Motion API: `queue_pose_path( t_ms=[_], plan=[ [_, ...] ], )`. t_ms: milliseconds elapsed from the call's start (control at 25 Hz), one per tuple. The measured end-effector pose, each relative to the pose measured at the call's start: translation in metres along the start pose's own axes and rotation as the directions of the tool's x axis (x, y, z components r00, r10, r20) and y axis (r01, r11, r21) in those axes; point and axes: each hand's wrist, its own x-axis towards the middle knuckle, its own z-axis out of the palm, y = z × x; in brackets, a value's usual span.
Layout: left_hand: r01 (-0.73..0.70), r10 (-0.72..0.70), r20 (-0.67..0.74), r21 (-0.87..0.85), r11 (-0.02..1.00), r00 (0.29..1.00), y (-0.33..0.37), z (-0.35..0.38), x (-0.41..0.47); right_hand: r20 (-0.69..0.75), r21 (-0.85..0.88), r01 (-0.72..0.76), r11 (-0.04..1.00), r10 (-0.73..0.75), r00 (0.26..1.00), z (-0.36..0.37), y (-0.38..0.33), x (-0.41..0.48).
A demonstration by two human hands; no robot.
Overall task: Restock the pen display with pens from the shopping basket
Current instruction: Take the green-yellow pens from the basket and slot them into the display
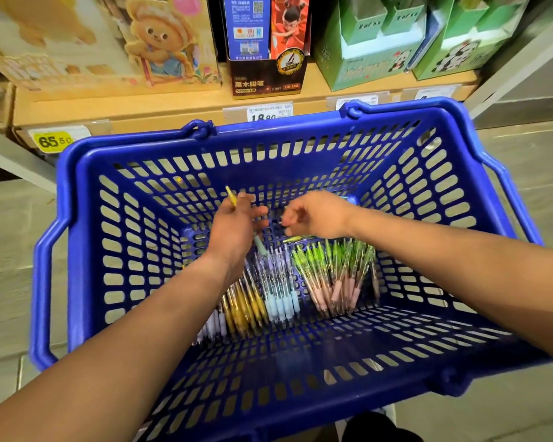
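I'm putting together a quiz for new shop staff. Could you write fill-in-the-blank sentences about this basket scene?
1. The shopping basket is ___ in colour.
2. The pen sticking up from the left hand is ___.
3. The green pens lying in the basket have ___ grips.

Missing words: blue; yellow; pink.

Shopping basket (77, 173): one
Hands: two, left hand (233, 229), right hand (316, 215)
Held pen (231, 196): one
Pen colours: four, green pens (336, 266), blue pens (281, 303), yellow pens (248, 303), white pens (216, 323)
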Motion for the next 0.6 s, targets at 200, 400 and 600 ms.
queue_pose_path(
  t_ms=[200, 400, 600],
  plan=[
    [0.058, -0.056, 0.026, -0.102, 0.993, 0.998, 0.002, -0.001, 0.002, 0.097, -0.671, 0.025, 0.741, 0.055, 0.994, 0.017, 0.021, -0.004],
    [0.075, -0.072, 0.037, -0.101, 0.992, 0.997, 0.002, 0.001, 0.001, 0.062, -0.741, 0.067, 0.668, -0.031, 0.998, 0.018, 0.022, 0.001],
    [0.129, -0.126, 0.037, -0.087, 0.988, 0.991, 0.000, 0.004, 0.000, -0.101, -0.317, 0.094, 0.944, -0.133, 0.986, -0.009, 0.003, 0.003]
  ],
)
